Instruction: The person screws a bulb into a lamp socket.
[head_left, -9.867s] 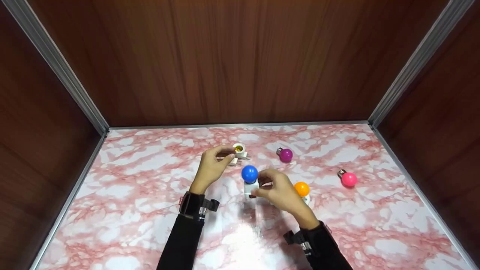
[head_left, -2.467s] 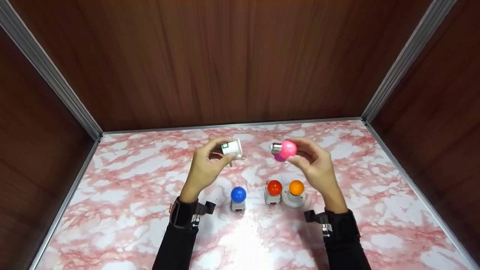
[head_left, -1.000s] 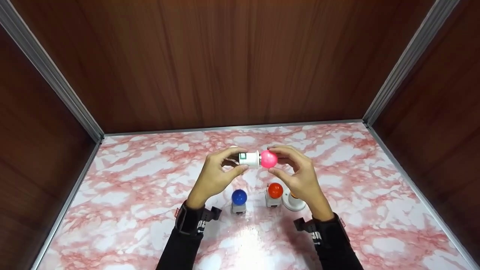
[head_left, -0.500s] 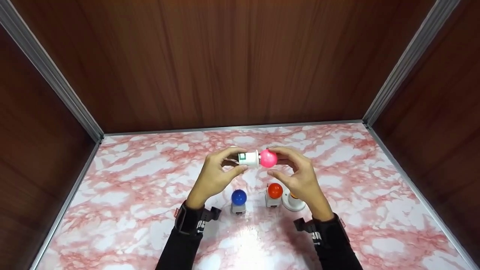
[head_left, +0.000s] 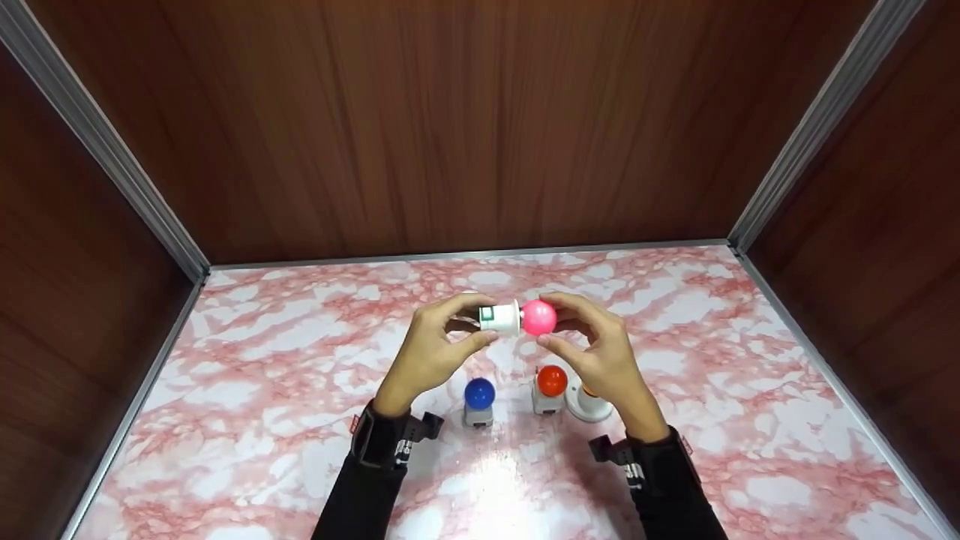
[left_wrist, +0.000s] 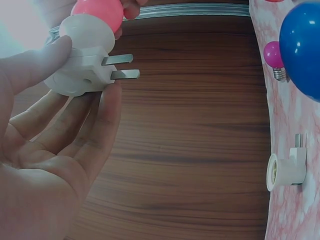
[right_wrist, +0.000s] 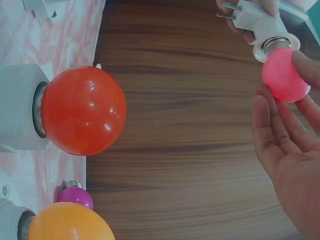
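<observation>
Level in the air over the middle of the table, a white plug-in lamp socket (head_left: 500,319) is gripped by my left hand (head_left: 429,349), thumb on the near side. Two flat prongs (left_wrist: 122,59) stick out of its side in the left wrist view. My right hand (head_left: 596,341) pinches a pink light bulb (head_left: 538,318) between thumb and fingers. The bulb's metal screw base sits in the socket's mouth, with part of the thread (right_wrist: 275,46) still showing in the right wrist view.
Blue (head_left: 480,393) and red (head_left: 552,381) bulbs stand upright in white plug sockets near my wrists. An orange bulb (right_wrist: 70,222) on a round white base (head_left: 589,405) is mostly behind my right hand. A purple bulb (left_wrist: 273,54) and another socket (left_wrist: 287,171) lie farther back.
The blue bulb in its socket was set down on the table. My right hand took the pink bulb and brought it against the left hand's socket; over the last second both hands hardly move.
</observation>
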